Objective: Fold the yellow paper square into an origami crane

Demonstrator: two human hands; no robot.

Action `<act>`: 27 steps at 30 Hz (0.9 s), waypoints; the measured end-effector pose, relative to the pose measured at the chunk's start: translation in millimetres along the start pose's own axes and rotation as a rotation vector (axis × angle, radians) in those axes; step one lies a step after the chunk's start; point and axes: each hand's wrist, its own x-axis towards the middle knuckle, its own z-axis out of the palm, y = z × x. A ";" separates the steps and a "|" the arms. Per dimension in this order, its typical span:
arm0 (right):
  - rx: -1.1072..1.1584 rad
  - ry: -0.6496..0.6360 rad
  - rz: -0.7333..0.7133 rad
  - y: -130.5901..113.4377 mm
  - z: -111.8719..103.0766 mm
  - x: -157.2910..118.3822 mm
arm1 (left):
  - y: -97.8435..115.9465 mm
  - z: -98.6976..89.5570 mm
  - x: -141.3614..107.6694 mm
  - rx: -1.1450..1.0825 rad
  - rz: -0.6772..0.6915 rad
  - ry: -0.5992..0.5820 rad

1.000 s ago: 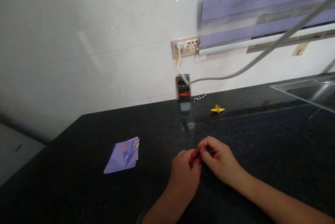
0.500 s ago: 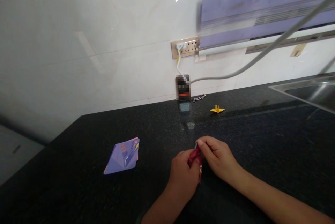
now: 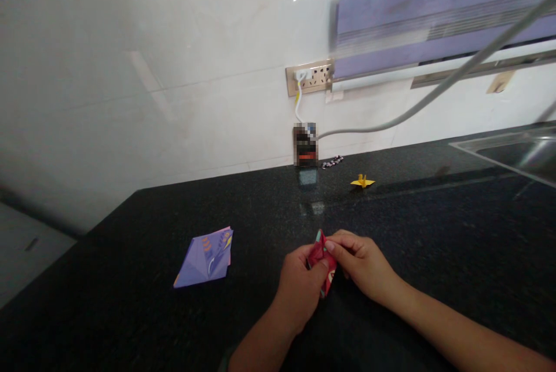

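Observation:
Between my two hands is a red folded origami paper (image 3: 318, 252) with pale green at its upper tip and light markings lower down. My left hand (image 3: 300, 284) grips its left side, thumb pressed on the front. The fingers of my right hand (image 3: 359, 256) pinch its upper right edge. Parts of the paper are hidden behind the fingers. Left of my hands, purple patterned paper (image 3: 203, 261) lies on the counter with a pink edge showing beneath. A small yellow origami crane (image 3: 362, 181) stands farther back, beyond my right hand.
The dark counter (image 3: 260, 204) meets a white tiled wall. Against the wall stands a pixelated dark object (image 3: 306, 145) beside a beaded strand (image 3: 332, 162). A grey hose (image 3: 417, 108) crosses the right side, above a metal sink (image 3: 512, 152). A socket panel (image 3: 309, 77) holds a white plug.
The red paper has been turned and opened out, so more of its face and its pointed top show. My right fingers have shifted slightly down along it. The view has moved slightly.

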 end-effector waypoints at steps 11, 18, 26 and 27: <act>0.077 0.046 0.094 4.9 4.6 -1.4 | 1.7 2.8 -1.0 0.014 0.050 0.019; 0.099 0.047 0.107 3.9 5.1 -2.2 | -3.7 0.7 0.9 0.093 0.077 0.054; 0.215 -0.022 0.112 1.1 2.1 -0.4 | -5.6 -1.5 1.2 0.120 0.077 -0.019; 0.228 -0.026 0.116 1.2 2.1 -0.3 | -5.1 -1.4 1.1 0.131 0.070 -0.025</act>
